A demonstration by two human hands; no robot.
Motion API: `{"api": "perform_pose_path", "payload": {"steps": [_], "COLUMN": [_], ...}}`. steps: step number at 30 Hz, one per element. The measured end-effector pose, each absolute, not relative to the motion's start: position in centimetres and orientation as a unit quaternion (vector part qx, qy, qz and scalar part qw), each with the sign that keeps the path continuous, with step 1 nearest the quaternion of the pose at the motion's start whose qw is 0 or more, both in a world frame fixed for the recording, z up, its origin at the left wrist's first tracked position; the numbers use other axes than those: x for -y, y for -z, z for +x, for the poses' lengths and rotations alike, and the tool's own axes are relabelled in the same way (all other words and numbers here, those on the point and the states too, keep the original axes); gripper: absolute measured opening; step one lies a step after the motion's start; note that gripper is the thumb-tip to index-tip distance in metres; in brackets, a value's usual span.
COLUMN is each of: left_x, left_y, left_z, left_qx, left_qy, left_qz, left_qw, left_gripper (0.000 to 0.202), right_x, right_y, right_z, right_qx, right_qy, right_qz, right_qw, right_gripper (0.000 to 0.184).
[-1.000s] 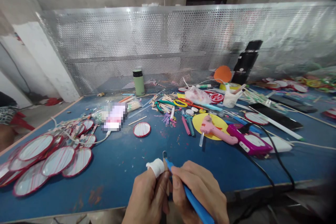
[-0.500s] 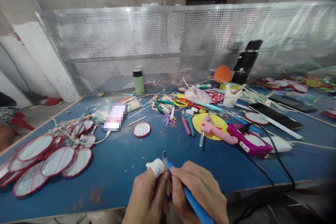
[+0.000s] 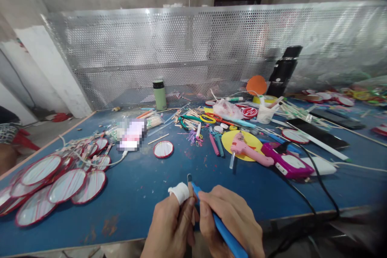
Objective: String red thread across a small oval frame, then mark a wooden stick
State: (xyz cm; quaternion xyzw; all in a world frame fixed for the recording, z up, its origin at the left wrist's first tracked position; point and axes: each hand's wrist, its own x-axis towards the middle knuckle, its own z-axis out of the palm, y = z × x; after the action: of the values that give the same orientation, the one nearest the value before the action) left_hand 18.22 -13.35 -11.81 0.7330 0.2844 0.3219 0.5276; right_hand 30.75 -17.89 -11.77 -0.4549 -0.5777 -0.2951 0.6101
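Near the table's front edge, my left hand (image 3: 173,223) is closed on a small flat wooden stick (image 3: 190,188) whose upper end looks dark with a pale rim. A white wrap (image 3: 180,192) covers one finger of that hand. My right hand (image 3: 228,219) grips a thick blue pen-like tool (image 3: 228,236), its tip beside the stick. Whether the tip touches the stick I cannot tell. Ahead of both hands lies a single round disc (image 3: 163,149) with a red rim and a pale striped face.
Red-rimmed discs (image 3: 67,185) pile up at the left beside a phone (image 3: 132,134) on a cable. A pink glue gun (image 3: 250,150) rests on a yellow disc (image 3: 226,141), near a purple device (image 3: 287,161). Scissors (image 3: 208,118), a green bottle (image 3: 159,96) and a black bottle (image 3: 284,72) stand farther back.
The blue tool's tip has shifted slightly right, showing more of the stick. My right hand moved slightly right with it; my left hand is nearly still.
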Motion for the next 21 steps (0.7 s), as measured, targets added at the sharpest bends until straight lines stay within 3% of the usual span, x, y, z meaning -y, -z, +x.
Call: {"api": "perform_pose_path", "payload": {"steps": [13, 21], "left_x": [13.5, 13.3], "left_y": [11.9, 11.8], "left_z": [18.3, 18.2], "left_qx": [-0.284, -0.277], "left_qy": [-0.335, -0.327], "left_qz": [0.723, 0.736], "left_qw": [0.533, 0.524], "left_gripper": [0.022, 0.021], "right_x": [17.8, 18.5], "right_y": [11.6, 10.8], "right_z": [30.6, 31.1], "right_qx": [0.571, 0.619], "right_qy": [0.29, 0.281], "right_qz": [-0.462, -0.466], "right_qw": [0.613, 0.567], "right_gripper": [0.012, 0.01]}}
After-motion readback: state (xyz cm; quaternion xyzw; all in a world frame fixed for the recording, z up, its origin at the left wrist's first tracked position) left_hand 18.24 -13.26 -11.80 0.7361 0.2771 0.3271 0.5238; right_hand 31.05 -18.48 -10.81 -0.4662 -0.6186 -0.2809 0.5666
